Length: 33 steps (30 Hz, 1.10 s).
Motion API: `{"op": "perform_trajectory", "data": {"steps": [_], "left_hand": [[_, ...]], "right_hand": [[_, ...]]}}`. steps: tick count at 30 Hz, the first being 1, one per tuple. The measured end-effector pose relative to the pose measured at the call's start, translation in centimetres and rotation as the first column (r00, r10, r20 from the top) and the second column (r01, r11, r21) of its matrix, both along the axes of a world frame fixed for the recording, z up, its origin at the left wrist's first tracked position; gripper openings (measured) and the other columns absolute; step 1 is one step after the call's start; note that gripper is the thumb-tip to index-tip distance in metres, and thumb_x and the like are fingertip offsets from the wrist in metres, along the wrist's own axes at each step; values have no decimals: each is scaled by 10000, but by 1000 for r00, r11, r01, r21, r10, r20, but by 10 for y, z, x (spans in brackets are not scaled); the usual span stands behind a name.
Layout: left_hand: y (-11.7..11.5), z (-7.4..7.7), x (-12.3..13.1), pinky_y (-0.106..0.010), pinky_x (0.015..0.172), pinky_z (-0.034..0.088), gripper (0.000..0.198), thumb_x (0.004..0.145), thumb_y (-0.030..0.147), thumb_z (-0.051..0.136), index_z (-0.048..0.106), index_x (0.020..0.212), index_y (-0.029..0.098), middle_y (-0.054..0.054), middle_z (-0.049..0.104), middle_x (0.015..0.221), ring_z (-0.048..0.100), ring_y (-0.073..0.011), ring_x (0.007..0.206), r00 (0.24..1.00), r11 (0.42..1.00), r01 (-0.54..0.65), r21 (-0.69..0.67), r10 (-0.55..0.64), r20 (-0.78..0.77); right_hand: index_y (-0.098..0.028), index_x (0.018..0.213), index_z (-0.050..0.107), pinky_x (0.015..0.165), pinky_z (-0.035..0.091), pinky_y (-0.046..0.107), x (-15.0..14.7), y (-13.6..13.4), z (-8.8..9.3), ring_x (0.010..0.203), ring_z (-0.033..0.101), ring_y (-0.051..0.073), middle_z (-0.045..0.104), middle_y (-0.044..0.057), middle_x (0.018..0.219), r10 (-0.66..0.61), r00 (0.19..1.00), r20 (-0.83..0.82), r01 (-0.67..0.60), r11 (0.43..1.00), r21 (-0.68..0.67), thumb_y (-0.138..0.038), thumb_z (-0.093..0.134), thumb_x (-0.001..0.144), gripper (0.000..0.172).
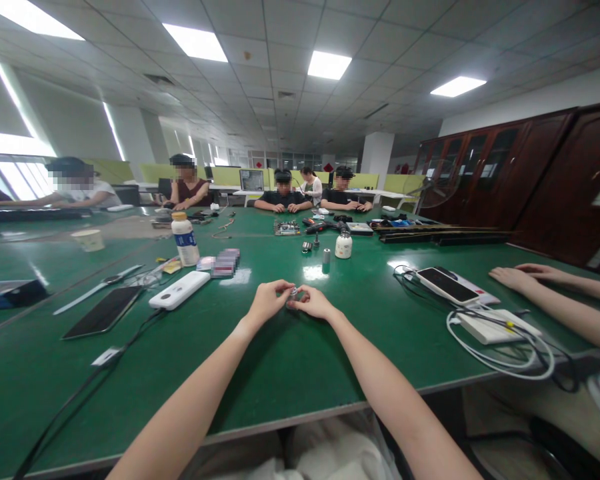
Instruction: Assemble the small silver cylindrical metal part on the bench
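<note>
My left hand [269, 300] and my right hand [314, 303] meet over the green table [280, 363]. Between their fingertips is a small shiny silvery piece [293, 293], too small and partly covered for me to tell its kind. Both hands are closed in a pinch on it. Just beyond them, a short silver cylinder [327, 256] stands upright. A small white jar with a metallic lid [344, 245] is to its right. Small metal parts [307, 247] lie to its left, with a little dark part [317, 240] behind.
On the left are a white power bank [180, 291], a dark tablet [103, 312], a bottle [185, 240] and a paper cup [87, 241]. A phone [449, 285] and white cables [503, 367] lie right, near another person's hands [515, 279]. Several people sit across the table.
</note>
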<state>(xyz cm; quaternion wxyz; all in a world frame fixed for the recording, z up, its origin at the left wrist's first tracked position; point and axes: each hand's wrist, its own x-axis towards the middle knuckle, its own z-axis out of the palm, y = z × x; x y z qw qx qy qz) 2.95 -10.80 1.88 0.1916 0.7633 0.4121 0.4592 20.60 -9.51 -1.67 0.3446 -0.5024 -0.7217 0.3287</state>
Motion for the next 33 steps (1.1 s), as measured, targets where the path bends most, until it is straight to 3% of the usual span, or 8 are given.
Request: {"op": "perform_trajectory", "data": {"steps": [3,7,11,15,22,25,29,33], "left_hand": [[1,-3,1,-350,823,566,178,776,331,625,752,842,225,-32,793,873,735,-232,828,999,1000,7,-19,-6,32],[6,-9,3,-360,874,553,298,850,382,520,695,1012,203,-63,785,991,731,-232,948,992,997,27,-68,-18,121],[11,-12,2,-392,887,535,318,858,404,518,644,1065,198,-66,795,863,737,-246,921,971,989,-5,-146,40,236],[13,-11,-2,-406,849,528,339,806,435,615,625,1055,206,-59,788,804,736,-264,866,959,985,-92,-144,127,253],[6,-12,6,-406,923,511,343,743,343,707,619,1053,225,-64,789,920,732,-252,949,978,997,20,-80,-3,210],[7,-11,7,-408,927,499,309,767,366,696,625,1035,229,-51,790,876,733,-249,921,976,995,-95,-24,98,196],[15,-14,-6,-396,953,471,270,817,396,653,631,1035,238,-56,792,918,703,-248,1018,943,950,-311,7,307,128],[23,-24,-26,-480,929,456,208,715,334,747,686,898,258,-48,793,782,696,-322,1005,939,938,-342,-48,343,6]], "right_hand": [[-181,1019,627,551,383,218,0,0,0,560,548,114,593,-58,624,-4,1000,-4,4,1000,-11,-410,814,717,423],[-182,1022,626,542,376,214,-1,0,0,550,531,108,586,-62,619,-3,1000,-12,3,1000,-22,-405,817,711,427],[-188,1007,629,526,357,211,-1,0,-1,537,515,106,583,-65,613,-11,1000,-12,11,1000,-6,-418,813,708,420],[-192,990,634,529,353,209,-1,1,-2,539,511,105,575,-68,606,-19,1000,-8,19,1000,7,-398,814,708,393],[-187,1011,628,542,361,210,-1,0,0,557,520,108,571,-67,604,-10,1000,0,10,1000,-7,-426,806,717,419],[-183,1022,626,542,362,210,-1,0,0,559,521,107,577,-65,613,-12,1000,2,12,1000,-6,-429,813,707,441],[-181,1009,630,540,359,212,-1,0,0,555,523,107,573,-68,607,-10,1000,9,10,1000,3,-426,809,711,425],[-184,1014,633,556,381,219,0,0,-1,581,546,117,588,-57,634,-9,1000,5,8,1000,4,-442,809,710,436]]}}
